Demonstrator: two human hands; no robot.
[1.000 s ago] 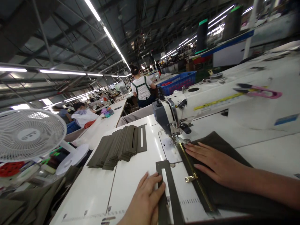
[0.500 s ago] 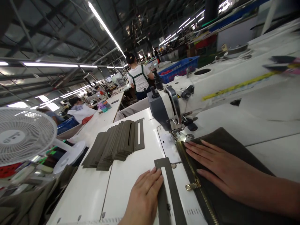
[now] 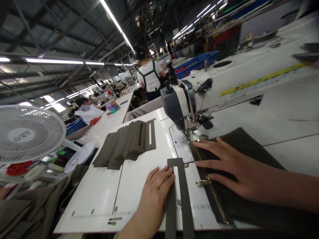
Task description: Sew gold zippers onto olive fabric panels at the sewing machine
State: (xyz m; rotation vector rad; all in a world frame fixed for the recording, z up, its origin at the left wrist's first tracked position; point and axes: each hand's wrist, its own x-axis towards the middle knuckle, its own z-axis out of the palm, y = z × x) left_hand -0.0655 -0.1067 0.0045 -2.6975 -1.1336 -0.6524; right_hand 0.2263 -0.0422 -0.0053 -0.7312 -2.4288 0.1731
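Observation:
My left hand [image 3: 157, 189] lies flat on the table, its fingertips resting on the edge of a grey-green slotted frame piece [image 3: 186, 196]. My right hand [image 3: 231, 164] is spread over a dark olive fabric panel [image 3: 240, 142], fingers apart and pressing it down. Along the panel's left edge runs a brass zipper [image 3: 218, 204], with its gold zipper pull [image 3: 202, 183] sticking out to the left. The panel's top corner is at the presser foot of the sewing machine [image 3: 178, 103], near my right fingertips.
A fanned stack of similar slotted pieces [image 3: 124, 142] lies left on the white table [image 3: 97, 196]. A white fan [image 3: 30, 132] and olive cloth [image 3: 37, 207] are at far left. A yellow tape measure [image 3: 264, 79] is along the machine. Co-workers sit beyond, one in white [image 3: 151, 78].
My right hand's fingers have spread wider on the fabric. The camera view has shifted slightly, revealing the lower end of the zipper. My left hand stays on the slotted piece.

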